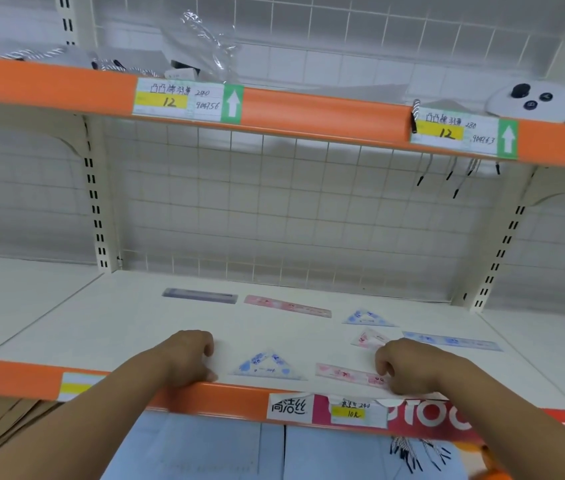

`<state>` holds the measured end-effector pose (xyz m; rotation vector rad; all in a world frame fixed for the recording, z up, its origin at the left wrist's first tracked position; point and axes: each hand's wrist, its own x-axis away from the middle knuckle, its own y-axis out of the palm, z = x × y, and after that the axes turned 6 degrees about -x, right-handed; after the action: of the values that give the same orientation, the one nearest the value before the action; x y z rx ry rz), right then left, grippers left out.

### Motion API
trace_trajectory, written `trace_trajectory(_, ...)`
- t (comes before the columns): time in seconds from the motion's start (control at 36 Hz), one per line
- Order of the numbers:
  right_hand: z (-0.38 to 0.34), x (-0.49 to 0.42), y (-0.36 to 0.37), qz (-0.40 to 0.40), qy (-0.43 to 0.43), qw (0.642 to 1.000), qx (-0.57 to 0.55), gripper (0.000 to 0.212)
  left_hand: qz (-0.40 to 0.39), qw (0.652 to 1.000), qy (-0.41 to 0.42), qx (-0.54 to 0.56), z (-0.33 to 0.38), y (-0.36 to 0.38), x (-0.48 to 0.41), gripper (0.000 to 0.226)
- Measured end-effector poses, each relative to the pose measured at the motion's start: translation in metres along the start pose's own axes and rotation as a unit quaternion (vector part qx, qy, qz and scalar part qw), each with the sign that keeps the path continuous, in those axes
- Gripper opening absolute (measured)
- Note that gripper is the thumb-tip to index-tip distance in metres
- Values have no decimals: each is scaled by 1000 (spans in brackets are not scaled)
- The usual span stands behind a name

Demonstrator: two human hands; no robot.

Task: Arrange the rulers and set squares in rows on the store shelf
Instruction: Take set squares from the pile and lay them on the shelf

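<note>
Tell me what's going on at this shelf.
A person is sorting stationery on a white store shelf. Their right hand is at the right end of the near pink ruler; whether it grips it is unclear. The left hand rests by the front edge, fingers curled, with nothing visible in it. The near blue set square lies between the hands. Behind lie a dark ruler, far pink ruler, far blue set square, pink set square and blue ruler, not yet in tidy rows.
</note>
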<state>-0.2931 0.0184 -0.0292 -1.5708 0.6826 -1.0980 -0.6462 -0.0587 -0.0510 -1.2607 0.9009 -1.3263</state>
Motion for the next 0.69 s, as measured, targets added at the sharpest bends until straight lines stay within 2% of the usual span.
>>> trace_trajectory(0.25,-2,2,2,-6,10,999,-34,33,-2,1000,1,8,2,-1,1,40)
trace_trajectory(0.47,-5,1,2,-18,11,1000,-18,33,-7,1000,2,13,3,-1,3,34)
trace_trajectory(0.58,-6,0,3,-24,15,999,-20,25,-4,1000,4,17,3,-1,4,31)
trace_trajectory(0.69,-4,0,3,-24,22,999,-39,28,-3,1000,3,17,4,0,3,32)
